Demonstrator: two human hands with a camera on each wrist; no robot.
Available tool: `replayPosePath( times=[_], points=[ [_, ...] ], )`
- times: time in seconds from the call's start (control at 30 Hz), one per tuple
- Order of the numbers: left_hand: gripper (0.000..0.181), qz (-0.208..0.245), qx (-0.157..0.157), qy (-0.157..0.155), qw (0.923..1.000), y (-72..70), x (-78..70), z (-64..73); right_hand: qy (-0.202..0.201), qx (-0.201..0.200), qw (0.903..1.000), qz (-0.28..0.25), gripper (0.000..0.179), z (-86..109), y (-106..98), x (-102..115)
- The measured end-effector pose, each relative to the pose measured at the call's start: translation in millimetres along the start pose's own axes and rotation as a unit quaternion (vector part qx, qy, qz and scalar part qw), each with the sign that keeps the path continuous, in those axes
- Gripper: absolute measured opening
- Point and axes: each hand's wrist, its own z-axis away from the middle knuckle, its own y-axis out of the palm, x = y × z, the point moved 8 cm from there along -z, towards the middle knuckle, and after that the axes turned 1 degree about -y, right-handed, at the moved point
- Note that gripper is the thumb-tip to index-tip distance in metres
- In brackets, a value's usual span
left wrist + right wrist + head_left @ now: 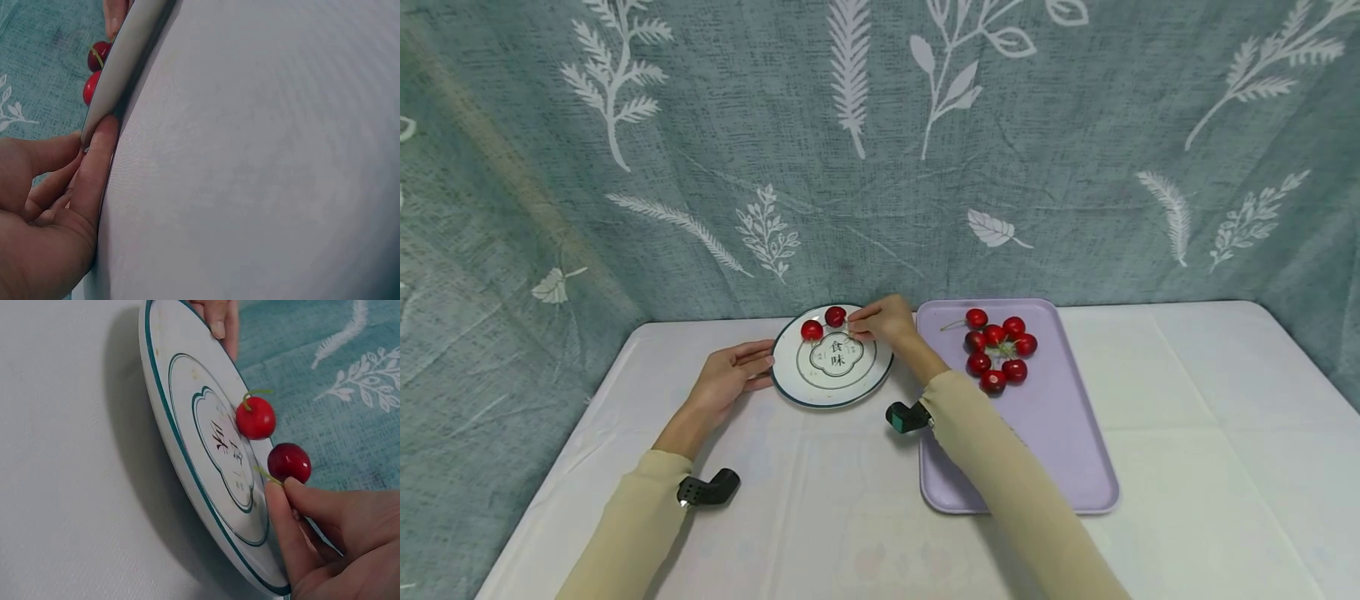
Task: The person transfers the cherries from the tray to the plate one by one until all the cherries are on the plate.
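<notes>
**Checker:** Lead item, and its bearing?

**Clerk:** Dark cherry, one, at the far part of the plate. Body round; the green stem supplied the long axis. It slanted, in the right wrist view, past the right hand toward the plate's middle medallion. Whether the fruit bore its weight on the plate, I could not tell.

**Checker:** Count of the rest?

**Clerk:** Bright red cherry, one, on the plate, just left of the dark one; its stem curled over the top. Lilac tray, one, just right of the plate, its long side running from far to near. Tray cherries, eight by my count, in a loose cluster at the tray's far half. White tablecloth, one, under the plate. Green curtain, leaf-patterned, behind the plate.

**Checker:** Hands?

**Clerk:** Two. Right: reached over the plate, thumb and forefinger drawn together, pinching the dark cherry's stem. Left hand: at the plate's left edge, gripping the rim between thumb and fingers, opened only by the rim's thickness.
</notes>
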Motion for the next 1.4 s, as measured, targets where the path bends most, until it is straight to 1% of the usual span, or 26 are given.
replayPosePath(
  times=[0.07, 0.17, 0.3, 0.4, 0.5, 0.7, 0.83, 1.0, 1.2, 1.3, 1.4],
  points=[
    [0.046, 0.0, -0.001, -0.001, 1.0, 0.0, -0.2, 0.5, -0.01, -0.006, 0.9998, 0.019, 0.015, 0.0, 1.7, 0.9],
    [0.047, 0.0, 0.0, 0.0, 1.0, -0.6, 0.6, 0.5, -0.026, -0.019, 0.9976, 0.062, 0.011, 0.1, 4.8, 2.2],
    [0.046, 0.0, 0.0, 0.0, 1.0, -1.4, 0.7, 0.3, -0.032, -0.04, 0.993, 0.106, 0.008, 1.8, 6.6, 4.1],
    [0.046, -0.001, 0.001, 0.001, 1.0, -1.1, -0.1, -0.4, -0.027, -0.053, 0.9916, 0.115, 0.008, 2.8, 5.9, 4.6],
    [0.046, -0.002, 0.0, 0.003, 1.0, -0.3, 0.0, -1.2, -0.023, -0.057, 0.991, 0.119, 0.007, 2.6, 5.5, 4.6],
    [0.046, -0.002, -0.002, -0.002, 1.0, 0.3, 1.1, -1.8, -0.036, -0.06, 0.9887, 0.132, 0.007, 2.4, 5.9, 6.1],
    [0.046, -0.005, -0.006, -0.002, 1.0, -0.5, 0.8, -2.5, -0.049, -0.07, 0.9875, 0.133, 0.008, 2.7, 4.7, 6.7],
    [0.046, -0.008, -0.007, 0.0, 0.9999, -0.3, 1.4, -3.9, -0.052, -0.073, 0.9902, 0.107, 0.009, 5.5, 2.7, 7.7],
    [0.047, -0.01, -0.006, 0.001, 0.9999, -0.9, 3.8, -3.5, -0.064, -0.046, 0.9944, 0.071, 0.012, 10.8, 2.2, 16.0],
    [0.046, -0.008, -0.006, -0.001, 0.9999, -1.4, 4.6, -3.1, -0.07, -0.029, 0.9947, 0.07, 0.012, 13.6, 2.3, 21.6],
    [0.047, -0.012, -0.008, -0.003, 0.9999, -1.8, 4.6, -2.7, -0.078, -0.02, 0.9939, 0.076, 0.013, 17.1, 0.4, 27.8]
  ],
)
